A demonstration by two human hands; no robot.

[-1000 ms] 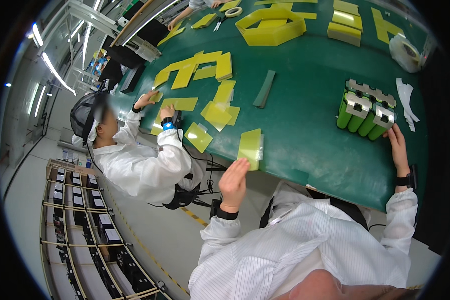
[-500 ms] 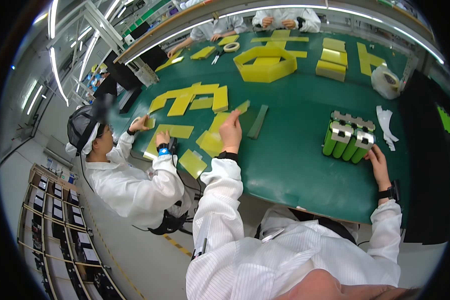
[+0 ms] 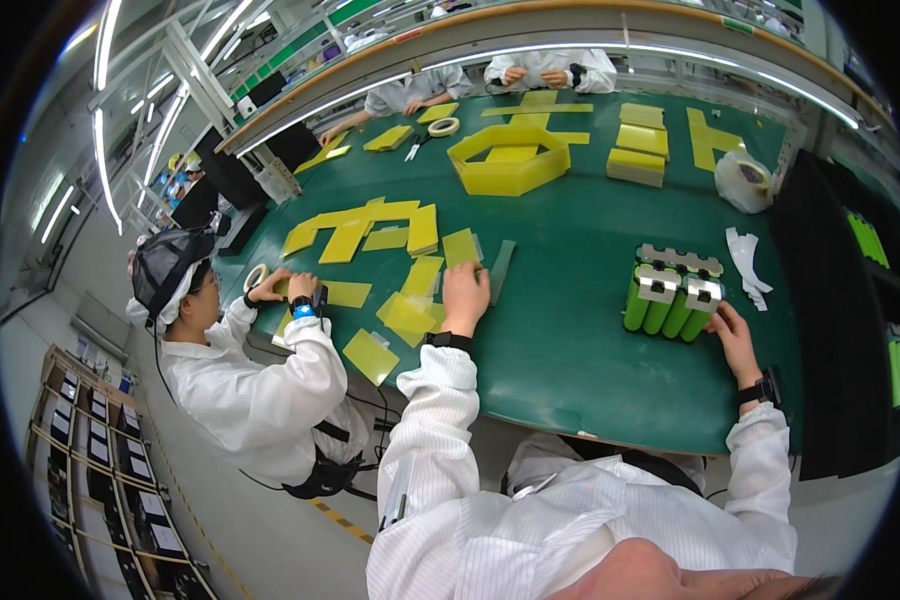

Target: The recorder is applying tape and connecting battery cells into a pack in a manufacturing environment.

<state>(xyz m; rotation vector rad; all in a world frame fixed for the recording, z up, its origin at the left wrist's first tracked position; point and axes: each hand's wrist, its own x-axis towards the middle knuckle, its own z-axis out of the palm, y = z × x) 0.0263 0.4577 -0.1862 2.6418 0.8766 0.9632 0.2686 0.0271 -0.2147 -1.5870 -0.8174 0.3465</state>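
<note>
My left hand (image 3: 465, 300) is closed at the near edge of a yellow sheet (image 3: 460, 247) with a clear tab on its right side. Just left of that hand, loose yellow sheets (image 3: 408, 316) overlap on the green table. A grey-green strip (image 3: 503, 273) lies to its right. On the right stands a battery pack (image 3: 672, 292) of green cylindrical cells with silver metal strips across the top. My right hand (image 3: 735, 345) has its fingers against the pack's near right corner; the fingertips are partly hidden.
At left a co-worker's hands (image 3: 288, 288) work near a tape roll (image 3: 256, 277). Beyond are yellow sheets (image 3: 346, 238), a six-sided yellow frame (image 3: 510, 175), a stack (image 3: 637, 165), scissors (image 3: 414, 147) and a bagged roll (image 3: 743, 182). White strips (image 3: 746, 268) lie beside the black rack (image 3: 820, 300).
The yellow sheet at my left hand has turned from a steep tilt to face up, and the hand has lowered. My right hand stays at the pack. The co-worker's hands have come together.
</note>
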